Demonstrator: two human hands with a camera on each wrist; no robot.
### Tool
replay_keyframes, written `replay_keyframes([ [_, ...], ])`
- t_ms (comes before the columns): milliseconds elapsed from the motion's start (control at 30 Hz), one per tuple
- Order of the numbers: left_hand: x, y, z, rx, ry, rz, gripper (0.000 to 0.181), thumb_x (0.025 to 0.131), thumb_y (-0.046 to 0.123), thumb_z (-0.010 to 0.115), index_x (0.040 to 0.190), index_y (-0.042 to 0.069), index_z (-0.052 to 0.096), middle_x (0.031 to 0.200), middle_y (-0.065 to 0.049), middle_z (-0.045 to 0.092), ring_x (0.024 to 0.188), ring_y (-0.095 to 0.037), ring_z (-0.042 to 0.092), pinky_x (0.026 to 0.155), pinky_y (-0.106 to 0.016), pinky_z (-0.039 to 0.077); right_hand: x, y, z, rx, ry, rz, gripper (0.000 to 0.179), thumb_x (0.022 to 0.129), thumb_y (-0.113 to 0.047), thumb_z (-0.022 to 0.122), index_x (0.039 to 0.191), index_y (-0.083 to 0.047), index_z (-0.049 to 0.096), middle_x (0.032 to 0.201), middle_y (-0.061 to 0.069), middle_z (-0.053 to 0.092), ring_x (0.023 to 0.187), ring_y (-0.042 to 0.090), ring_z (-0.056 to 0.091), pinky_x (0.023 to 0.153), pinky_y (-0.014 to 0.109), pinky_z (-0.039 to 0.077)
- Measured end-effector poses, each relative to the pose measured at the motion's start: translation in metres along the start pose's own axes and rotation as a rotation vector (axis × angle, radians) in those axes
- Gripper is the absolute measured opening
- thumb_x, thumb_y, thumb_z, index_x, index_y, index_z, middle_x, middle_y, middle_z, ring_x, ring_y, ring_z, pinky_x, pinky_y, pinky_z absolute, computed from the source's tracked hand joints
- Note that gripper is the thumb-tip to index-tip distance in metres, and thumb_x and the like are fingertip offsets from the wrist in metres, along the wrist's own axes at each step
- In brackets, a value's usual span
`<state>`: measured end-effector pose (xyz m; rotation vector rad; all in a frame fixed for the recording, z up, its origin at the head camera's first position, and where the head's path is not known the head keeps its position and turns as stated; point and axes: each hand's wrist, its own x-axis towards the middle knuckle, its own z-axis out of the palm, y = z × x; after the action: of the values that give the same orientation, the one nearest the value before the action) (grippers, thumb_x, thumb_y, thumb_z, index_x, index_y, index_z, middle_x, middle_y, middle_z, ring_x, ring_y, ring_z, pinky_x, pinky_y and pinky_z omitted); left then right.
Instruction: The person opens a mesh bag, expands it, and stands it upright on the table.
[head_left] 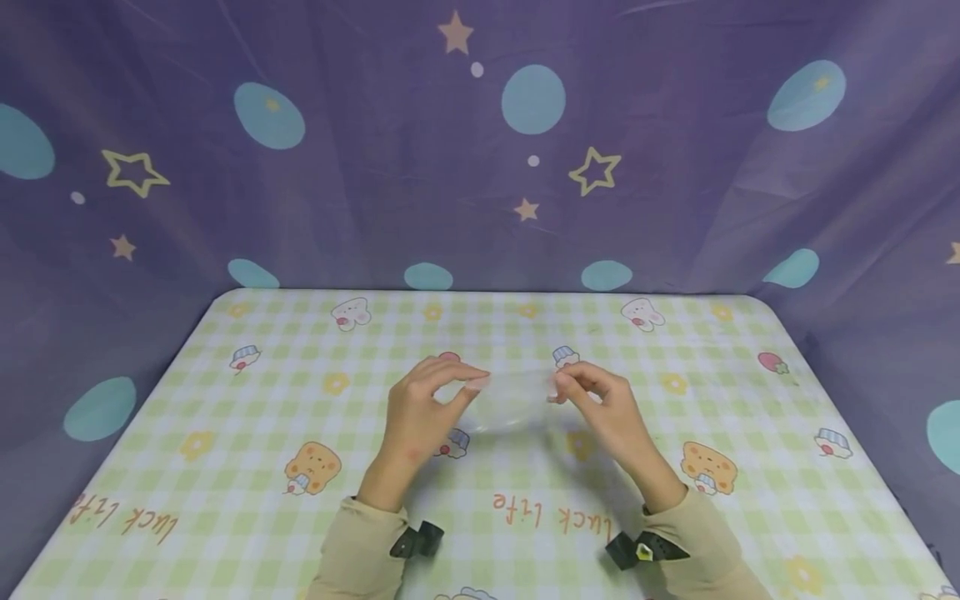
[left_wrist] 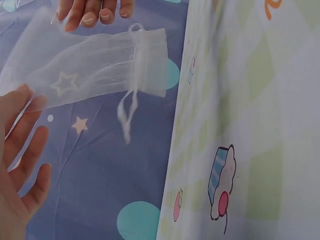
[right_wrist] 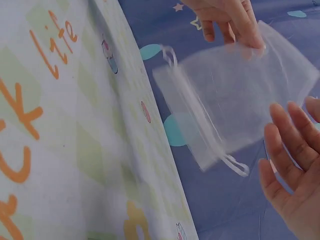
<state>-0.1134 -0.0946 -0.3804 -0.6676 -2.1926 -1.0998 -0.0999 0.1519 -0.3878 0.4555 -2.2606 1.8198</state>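
A sheer white organza drawstring bag [head_left: 517, 404] is stretched between my two hands above the table. My left hand [head_left: 423, 408] pinches one side of it between thumb and fingertips. On the opposite side, my right hand [head_left: 607, 408] pinches the fabric in the same manner. Both wrist views show the gathered mouth of the bag [right_wrist: 220, 95] hanging toward the table, with a white cord loop [left_wrist: 127, 112] at each end of the channel. The bag looks flat, and nothing shows through the mesh except the background.
Under the hands lies a table with a green-and-white checked cloth [head_left: 525, 333] printed with cartoons and lettering. A purple curtain [head_left: 420, 167] with stars and blue spots surrounds its back and sides. Each sleeve carries a small black wrist camera [head_left: 427, 539].
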Motion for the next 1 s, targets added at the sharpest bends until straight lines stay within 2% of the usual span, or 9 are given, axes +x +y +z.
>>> replay_keyframes([
  [167, 0.0003, 0.0015, -0.0005, -0.017, -0.003, -0.037, 0.011, 0.077, 0.019, 0.085, 0.082, 0.015, 0.076, 0.085, 0.004, 0.074, 0.102, -0.02, 0.068, 0.096, -0.035, 0.05, -0.0002, -0.0005, 0.0006, -0.02, 0.084, -0.089, 0.01, 0.095, 0.0, 0.063, 0.095, -0.004, 0.072, 0.082, 0.005, 0.071, 0.077, 0.014, 0.065, 0.082, 0.024, 0.049],
  [300, -0.0001, 0.0014, -0.0003, -0.052, -0.055, -0.035, 0.011, 0.077, 0.019, 0.085, 0.082, 0.017, 0.075, 0.085, 0.008, 0.074, 0.096, -0.016, 0.069, 0.089, -0.033, 0.053, 0.0007, 0.0011, 0.0015, -0.033, 0.138, -0.164, 0.013, 0.089, 0.007, 0.066, 0.096, -0.002, 0.072, 0.088, 0.009, 0.072, 0.081, 0.011, 0.064, 0.079, 0.022, 0.048],
  [433, -0.0006, 0.0018, 0.0005, -0.074, -0.117, -0.04, 0.013, 0.077, 0.02, 0.085, 0.081, 0.019, 0.074, 0.085, 0.011, 0.074, 0.086, -0.008, 0.068, 0.079, -0.028, 0.053, 0.0024, 0.0027, 0.0013, -0.017, 0.133, -0.206, 0.019, 0.087, 0.009, 0.068, 0.104, 0.0, 0.07, 0.098, 0.011, 0.07, 0.086, 0.013, 0.062, 0.079, 0.023, 0.048],
  [600, -0.0011, 0.0035, 0.001, -0.091, -0.167, -0.039, 0.013, 0.077, 0.021, 0.086, 0.081, 0.019, 0.073, 0.085, 0.011, 0.073, 0.083, -0.007, 0.067, 0.077, -0.027, 0.053, 0.0024, 0.0021, 0.0034, 0.001, 0.069, -0.189, 0.026, 0.085, 0.01, 0.069, 0.109, -0.001, 0.068, 0.1, 0.007, 0.067, 0.09, 0.016, 0.061, 0.082, 0.026, 0.048],
  [700, -0.0012, 0.0045, 0.001, -0.087, -0.179, -0.044, 0.014, 0.077, 0.021, 0.086, 0.081, 0.018, 0.073, 0.084, 0.01, 0.072, 0.082, -0.007, 0.066, 0.077, -0.028, 0.053, 0.0012, 0.0024, 0.0051, -0.016, 0.048, -0.175, 0.02, 0.084, 0.01, 0.071, 0.1, -0.002, 0.069, 0.093, 0.004, 0.068, 0.087, 0.013, 0.06, 0.082, 0.026, 0.048],
  [833, -0.0004, 0.0063, 0.0004, -0.094, -0.212, -0.086, 0.012, 0.08, 0.024, 0.084, 0.085, 0.019, 0.074, 0.089, 0.011, 0.073, 0.085, -0.006, 0.066, 0.077, -0.029, 0.053, -0.0002, 0.0024, 0.0066, -0.035, 0.06, -0.157, 0.016, 0.083, 0.01, 0.072, 0.088, -0.005, 0.071, 0.083, 0.004, 0.069, 0.08, 0.011, 0.06, 0.082, 0.023, 0.047],
  [1000, 0.0001, 0.0089, 0.0008, -0.108, -0.257, -0.124, 0.014, 0.085, 0.028, 0.08, 0.097, 0.021, 0.077, 0.099, 0.012, 0.074, 0.091, -0.005, 0.066, 0.078, -0.029, 0.052, -0.0007, 0.0006, 0.0076, -0.027, 0.059, -0.142, 0.015, 0.083, 0.012, 0.071, 0.086, -0.003, 0.072, 0.079, 0.008, 0.07, 0.077, 0.011, 0.06, 0.076, 0.021, 0.047],
])
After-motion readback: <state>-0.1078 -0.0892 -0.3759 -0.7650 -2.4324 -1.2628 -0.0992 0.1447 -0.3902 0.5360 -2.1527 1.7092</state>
